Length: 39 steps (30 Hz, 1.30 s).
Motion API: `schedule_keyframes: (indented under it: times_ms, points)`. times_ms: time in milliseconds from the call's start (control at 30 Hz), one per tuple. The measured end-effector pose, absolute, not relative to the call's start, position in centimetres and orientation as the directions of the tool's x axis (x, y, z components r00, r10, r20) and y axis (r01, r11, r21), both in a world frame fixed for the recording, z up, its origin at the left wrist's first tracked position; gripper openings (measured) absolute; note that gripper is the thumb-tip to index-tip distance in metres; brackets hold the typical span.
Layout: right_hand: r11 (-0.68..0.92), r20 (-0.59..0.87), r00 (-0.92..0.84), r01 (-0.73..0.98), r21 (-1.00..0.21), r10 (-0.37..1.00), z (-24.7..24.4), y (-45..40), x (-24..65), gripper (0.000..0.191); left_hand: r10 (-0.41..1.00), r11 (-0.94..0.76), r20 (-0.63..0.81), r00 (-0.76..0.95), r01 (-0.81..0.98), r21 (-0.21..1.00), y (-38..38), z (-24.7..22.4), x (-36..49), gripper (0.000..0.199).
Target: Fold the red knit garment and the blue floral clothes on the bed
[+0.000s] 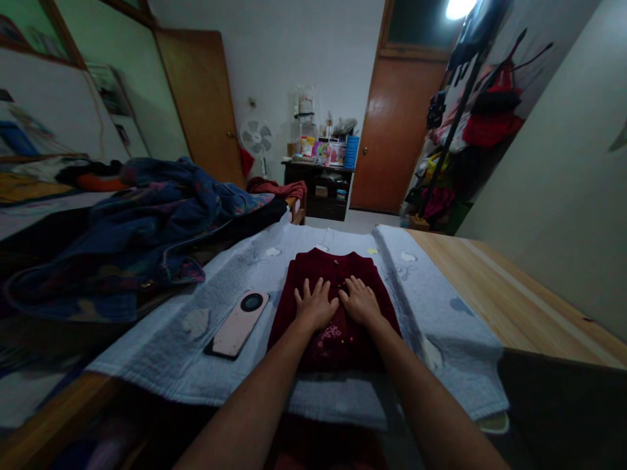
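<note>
A dark red garment [313, 356] lies folded into a neat rectangle, with small buttons down its middle and a pink flower pattern low on its front. My left hand [316, 305] rests flat on its left half, fingers spread. On the right half, beside the button line, my right hand [360, 300] presses palm down with its fingers stretched forward. Beneath the garment spreads a light blue quilted cloth [435, 307] with pale patches. To the left of the garment a pink phone [241, 324] with a round black camera lies face down on the cloth.
A heap of dark blue patterned clothing [151, 222] is piled to the left. Along the right runs a bare wooden board [470, 281]. Farther back stand a dark cabinet [313, 189] with goods on top, a white fan [257, 137] and a closed door [396, 130].
</note>
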State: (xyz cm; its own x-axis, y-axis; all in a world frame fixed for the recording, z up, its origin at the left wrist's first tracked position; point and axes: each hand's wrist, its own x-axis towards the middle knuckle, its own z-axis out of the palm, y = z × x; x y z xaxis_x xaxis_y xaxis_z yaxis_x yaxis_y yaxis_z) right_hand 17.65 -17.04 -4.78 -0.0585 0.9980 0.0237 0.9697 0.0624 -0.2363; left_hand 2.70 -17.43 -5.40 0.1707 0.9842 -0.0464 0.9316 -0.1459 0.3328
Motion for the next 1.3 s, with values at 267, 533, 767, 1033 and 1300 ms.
schedule_keyframes:
  times_ms: [267,533,767,1033,1300]
  points:
    - [0.051,0.012,-0.050,0.992,-0.113,0.999,-5.2,-15.4,19.6,0.061,0.985,-0.133,-0.058,0.161,0.935,0.328,-17.4,-5.6,2.7,0.070]
    - [-0.145,-0.018,0.145,0.963,-0.229,0.989,-5.5,-14.9,19.7,0.067,0.985,-0.122,-0.074,0.157,0.930,0.348,-17.5,-5.1,2.7,0.069]
    - [-0.149,-0.007,0.152,0.958,-0.243,0.988,-5.5,-16.1,19.8,0.066,0.985,-0.114,-0.081,0.150,0.934,0.338,-17.4,-5.3,2.7,0.070]
    - [-0.062,0.000,0.064,0.964,-0.257,0.998,-5.6,-19.5,20.2,0.059,0.988,-0.100,-0.075,0.132,0.937,0.334,-17.3,-5.4,2.8,0.069]
    - [0.021,0.062,-0.006,0.969,-0.245,0.998,-6.6,-21.9,21.0,0.056,0.989,-0.098,-0.068,0.130,0.933,0.347,-17.3,-5.3,2.9,0.070]
